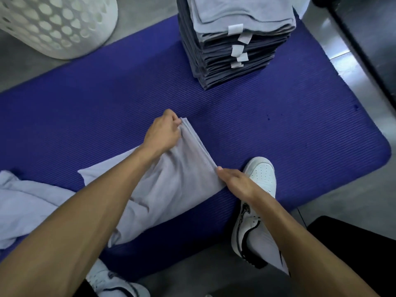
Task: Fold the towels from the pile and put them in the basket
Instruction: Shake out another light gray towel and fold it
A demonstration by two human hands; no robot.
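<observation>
A light grey towel (pixel 171 185) lies partly folded on the blue mat (pixel 107 116), its doubled edge running between my two hands. My left hand (pixel 164 132) pinches the far corner of that edge. My right hand (pixel 235 181) grips the near corner, fingers curled under the cloth. A tall pile of grey towels (pixel 233 37) with white tags stands on the mat at the far right. The white perforated basket (pixel 53 24) stands on the floor at the far left.
Another crumpled light grey cloth (pixel 27 202) lies on the mat at the left. My white shoes rest at the mat's near edge, one (pixel 255 202) beside my right hand, one (pixel 115 284) at the bottom. A dark cabinet (pixel 368 39) stands at the right.
</observation>
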